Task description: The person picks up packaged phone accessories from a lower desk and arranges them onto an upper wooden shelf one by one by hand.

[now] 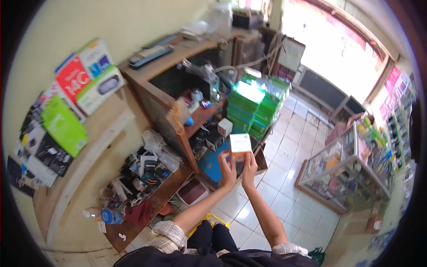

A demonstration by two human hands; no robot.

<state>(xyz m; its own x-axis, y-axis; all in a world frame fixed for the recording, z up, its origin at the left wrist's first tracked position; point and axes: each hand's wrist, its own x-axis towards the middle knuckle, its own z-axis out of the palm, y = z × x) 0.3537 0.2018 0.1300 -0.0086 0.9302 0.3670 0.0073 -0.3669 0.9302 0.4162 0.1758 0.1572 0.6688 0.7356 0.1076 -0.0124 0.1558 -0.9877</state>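
A small white and orange box [240,143] is held up in front of me between both hands, its pale top face turned toward me. My left hand [228,170] grips its left lower side, and my right hand [249,168] grips the right lower side. Just behind it, another small white box [225,127] stands on the desk shelf beside a dark box [215,141]. Below and left of my hands lies a blue mat [210,163]. Stacked green boxes [251,104] rise right behind the held box.
A wooden side table [178,178] carries cluttered small parts and a blue-lidded jar [111,216]. Phone boxes [71,84] stand on a wall shelf at left. A glass display case [347,169] stands at right on the tiled floor [284,178]. A yellow stool [218,219] is beneath me.
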